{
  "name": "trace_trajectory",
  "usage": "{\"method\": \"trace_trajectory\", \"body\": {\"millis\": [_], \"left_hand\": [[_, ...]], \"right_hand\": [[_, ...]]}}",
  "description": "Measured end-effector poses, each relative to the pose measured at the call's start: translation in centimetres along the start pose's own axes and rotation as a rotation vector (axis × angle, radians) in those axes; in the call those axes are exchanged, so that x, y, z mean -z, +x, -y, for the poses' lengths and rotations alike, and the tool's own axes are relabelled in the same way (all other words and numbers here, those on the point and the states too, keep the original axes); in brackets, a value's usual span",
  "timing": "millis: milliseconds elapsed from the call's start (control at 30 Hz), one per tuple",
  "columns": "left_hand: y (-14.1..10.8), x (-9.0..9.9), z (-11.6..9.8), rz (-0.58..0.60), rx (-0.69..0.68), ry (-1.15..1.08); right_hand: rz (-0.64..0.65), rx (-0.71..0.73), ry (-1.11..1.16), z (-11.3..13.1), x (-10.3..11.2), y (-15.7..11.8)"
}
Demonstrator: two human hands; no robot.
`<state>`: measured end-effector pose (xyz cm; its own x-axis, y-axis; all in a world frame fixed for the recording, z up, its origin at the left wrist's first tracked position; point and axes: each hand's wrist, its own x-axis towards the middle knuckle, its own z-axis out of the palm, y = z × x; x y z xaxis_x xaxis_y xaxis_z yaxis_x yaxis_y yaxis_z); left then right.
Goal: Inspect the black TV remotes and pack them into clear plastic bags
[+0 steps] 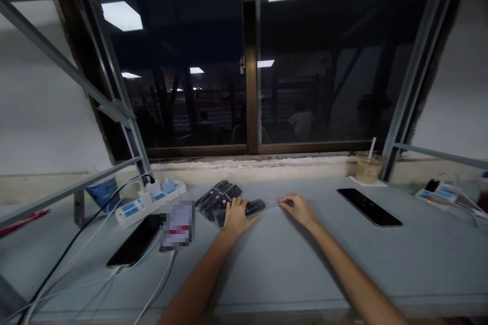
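My left hand [236, 216] lies over a black remote control [255, 207], its fingers bent down on it and the remote's right end showing past them. The remote seems to be in a clear plastic sleeve [271, 204], which stretches thinly to the right. At that far end my right hand [299, 209] is closed in a pinch on the sleeve's edge. Behind and left of my left hand, several more black remotes [219, 198] lie in a pile, with a plastic sheen on them.
Left stand a white power strip [152, 202] with plugs and cables, a black phone [135, 241] and a blurred-out device [177, 226]. Right lie another phone [369, 207], a drink cup with a straw [369, 168] and a second power strip [438, 194]. Metal posts frame the window.
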<state>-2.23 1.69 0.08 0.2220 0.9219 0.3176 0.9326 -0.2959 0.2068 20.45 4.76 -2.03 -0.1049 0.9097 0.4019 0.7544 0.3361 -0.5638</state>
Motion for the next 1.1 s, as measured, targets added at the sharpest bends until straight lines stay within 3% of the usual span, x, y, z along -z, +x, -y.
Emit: {"method": "trace_trajectory", "body": {"millis": [367, 533, 700, 867, 1100], "left_hand": [[0.2, 0.1, 0.2, 0.01, -0.037, -0.082], [0.4, -0.5, 0.5, -0.045, -0.127, -0.072], [0.5, -0.7, 0.5, -0.13, -0.221, -0.09], [0.4, -0.6, 0.5, -0.2, -0.305, -0.143], [0.5, -0.8, 0.6, -0.255, -0.376, -0.126]], "right_hand": [[0.02, 0.064, 0.33, -0.2, -1.0, 0.6], [0.029, 0.014, 0.462, 0.5, -0.7, 0.7], [0.162, -0.119, 0.634, 1.6, -0.1, 0.2], [0.22, -0.153, 0.653, 2.1, -0.1, -0.1], [0.238, -0.032, 0.637, 2.3, -0.3, -0.2]]}}
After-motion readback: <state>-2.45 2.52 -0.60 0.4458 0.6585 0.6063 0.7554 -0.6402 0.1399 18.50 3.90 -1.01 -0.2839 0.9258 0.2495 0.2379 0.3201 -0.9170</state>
